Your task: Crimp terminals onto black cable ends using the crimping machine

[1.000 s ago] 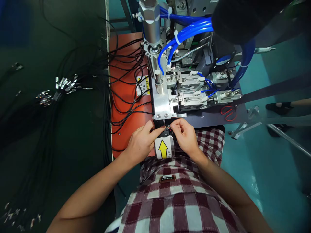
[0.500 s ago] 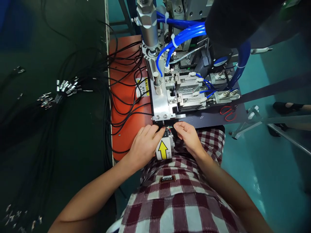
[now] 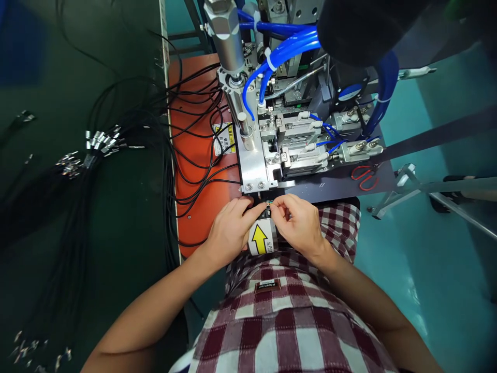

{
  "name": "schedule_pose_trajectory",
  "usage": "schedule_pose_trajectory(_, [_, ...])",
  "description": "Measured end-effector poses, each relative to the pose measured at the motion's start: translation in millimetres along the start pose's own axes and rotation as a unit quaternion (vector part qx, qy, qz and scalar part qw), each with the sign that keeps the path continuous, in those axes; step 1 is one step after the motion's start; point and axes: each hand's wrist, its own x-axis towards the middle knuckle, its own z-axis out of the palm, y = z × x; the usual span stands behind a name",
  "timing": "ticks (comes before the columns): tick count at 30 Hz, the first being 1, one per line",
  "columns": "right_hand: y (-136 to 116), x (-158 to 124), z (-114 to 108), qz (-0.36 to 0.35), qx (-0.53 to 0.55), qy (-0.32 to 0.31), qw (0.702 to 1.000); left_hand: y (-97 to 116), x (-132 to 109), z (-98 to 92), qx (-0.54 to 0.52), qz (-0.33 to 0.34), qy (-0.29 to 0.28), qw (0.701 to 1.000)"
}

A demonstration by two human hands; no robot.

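Note:
My left hand (image 3: 232,225) is closed at the front of the bench machine (image 3: 254,168), thumb and fingers pinching the end of a black cable, mostly hidden under them. Thin coloured wires (image 3: 268,203) show at the thumb tip. From the right, my right hand (image 3: 298,224) pinches these wires between thumb and forefinger; its fingertips almost meet my left thumb. Just below both hands is a white label with a yellow arrow (image 3: 259,239), on a part at the machine's front edge.
Black cables (image 3: 198,171) cross the orange board (image 3: 194,202) at left. Cable bundles with metal connectors (image 3: 103,141) lie on the dark table (image 3: 128,217). Blue air tubes (image 3: 295,46) arch over the machine. Red-handled scissors (image 3: 364,177) rest at its right. A metal stand (image 3: 404,189) is beyond.
My right hand has moved left, from just beside the wires onto them, its fingers curling in. My left hand stays nearly in place. The view has shifted slightly.

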Motion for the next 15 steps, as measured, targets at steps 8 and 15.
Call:
schedule_pose_trajectory(8, [17, 6, 8, 0.16, 0.289, -0.097, 0.939, -3, -2, 7.3, -0.041, -0.012, 0.038, 0.998])
schedule_pose_trajectory(15, [16, 10, -3, 0.027, 0.153, -0.082, 0.984, -2, 0, 5.2, -0.036, -0.002, 0.036, 0.999])
